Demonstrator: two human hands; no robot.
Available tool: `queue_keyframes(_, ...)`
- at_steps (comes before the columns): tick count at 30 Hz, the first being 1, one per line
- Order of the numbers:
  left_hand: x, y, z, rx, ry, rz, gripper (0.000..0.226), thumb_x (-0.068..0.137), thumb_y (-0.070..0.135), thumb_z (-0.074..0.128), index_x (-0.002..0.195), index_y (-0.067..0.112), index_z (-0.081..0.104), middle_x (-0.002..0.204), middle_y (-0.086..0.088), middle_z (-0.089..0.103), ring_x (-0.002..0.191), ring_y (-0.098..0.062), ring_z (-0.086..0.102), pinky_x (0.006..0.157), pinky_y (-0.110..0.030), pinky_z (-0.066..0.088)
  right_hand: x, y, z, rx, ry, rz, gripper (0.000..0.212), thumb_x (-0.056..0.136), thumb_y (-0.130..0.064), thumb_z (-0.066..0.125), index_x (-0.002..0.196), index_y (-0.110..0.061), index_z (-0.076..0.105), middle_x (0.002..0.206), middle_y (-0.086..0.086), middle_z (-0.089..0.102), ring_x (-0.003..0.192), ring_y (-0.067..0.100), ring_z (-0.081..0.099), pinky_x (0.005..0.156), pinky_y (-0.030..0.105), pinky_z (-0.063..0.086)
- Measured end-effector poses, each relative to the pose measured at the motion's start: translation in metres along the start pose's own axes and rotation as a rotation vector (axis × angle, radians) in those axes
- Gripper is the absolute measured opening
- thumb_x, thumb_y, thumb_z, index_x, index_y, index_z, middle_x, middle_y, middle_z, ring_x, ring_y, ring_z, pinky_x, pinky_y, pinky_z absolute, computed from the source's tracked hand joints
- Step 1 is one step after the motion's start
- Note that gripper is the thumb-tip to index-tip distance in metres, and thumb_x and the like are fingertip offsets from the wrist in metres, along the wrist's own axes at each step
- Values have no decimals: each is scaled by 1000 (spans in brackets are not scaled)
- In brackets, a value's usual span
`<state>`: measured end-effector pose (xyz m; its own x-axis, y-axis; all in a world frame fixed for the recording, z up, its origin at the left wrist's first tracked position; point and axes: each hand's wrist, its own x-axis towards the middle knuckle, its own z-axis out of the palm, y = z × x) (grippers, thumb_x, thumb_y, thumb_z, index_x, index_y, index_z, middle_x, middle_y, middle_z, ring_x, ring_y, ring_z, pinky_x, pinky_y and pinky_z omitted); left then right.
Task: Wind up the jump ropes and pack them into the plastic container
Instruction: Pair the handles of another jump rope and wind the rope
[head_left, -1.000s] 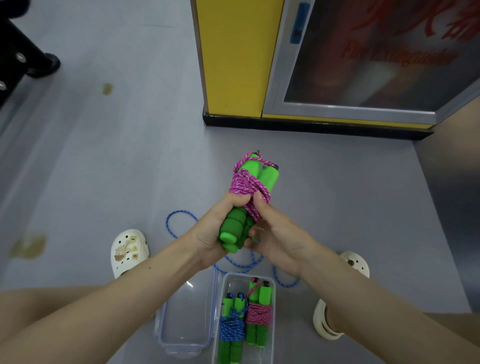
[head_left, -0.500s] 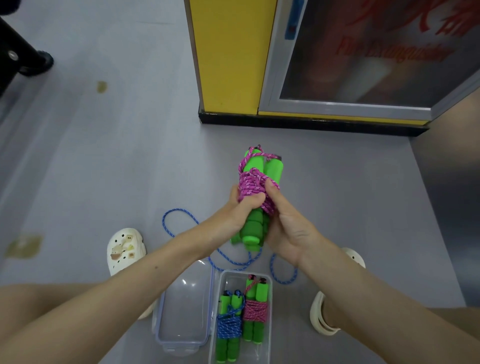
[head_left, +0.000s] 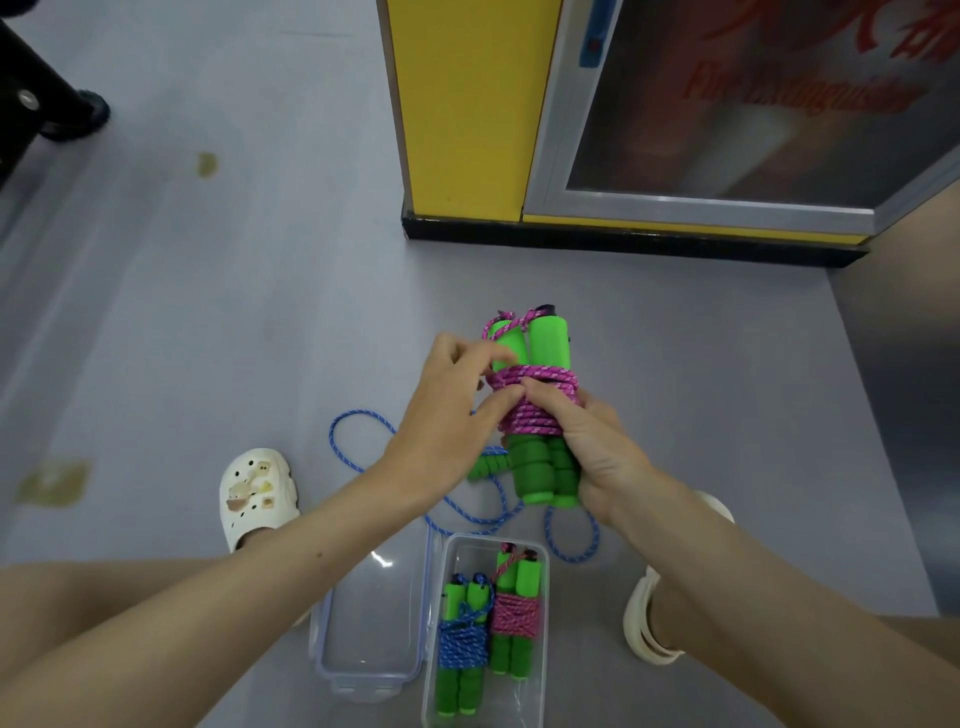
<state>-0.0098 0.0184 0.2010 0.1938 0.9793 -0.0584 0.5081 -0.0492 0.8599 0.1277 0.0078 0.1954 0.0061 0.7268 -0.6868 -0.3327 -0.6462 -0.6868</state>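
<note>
right hand (head_left: 597, 457) grips the pink jump rope (head_left: 543, 387) (left hand (head_left: 447, 415) pinches its cord).

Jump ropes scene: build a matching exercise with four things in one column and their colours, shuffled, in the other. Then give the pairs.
Things:
1. cord of the held jump rope
2. unwound rope on the floor
3. container lid
4. clog

Colours:
a. clear
b. white
c. pink
d. blue

Pairs: 1-c; 2-d; 3-a; 4-b
</note>
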Motion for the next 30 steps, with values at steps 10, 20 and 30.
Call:
queue_keyframes(10, 2, -9, -19, -165, -87, -103, 18, 85, 8, 70, 75, 22, 64, 66, 8, 63, 58, -1, 58, 62, -16, 50, -1, -2, -2, -36, -41, 22, 32, 80, -18, 71, 108, -3, 64, 80, 15, 71, 57, 21, 67, 47, 28, 52)
queue_keyframes(20, 11, -9, -29, -202, -251, -148, 28, 82, 6, 71, 101, 25, 64, 66, -3, 56, 57, -8, 55, 57, -18, 47, -1, -4, -4, -176, -99, 26, 44, 78, -17, 73, 117, -4, 58, 90, 16, 72, 63, 21, 69, 52, 28, 53)
queue_keyframes(30, 14, -15, -30, -3, -389, -62, 20, 83, 18, 72, 87, 32, 59, 79, -7, 59, 72, -18, 53, 70, -36, 46, -2, -4, -9, -280, -149, 20, 58, 65, -23, 78, 116, -5, 57, 81, 7, 73, 64, 18, 70, 53, 26, 54)
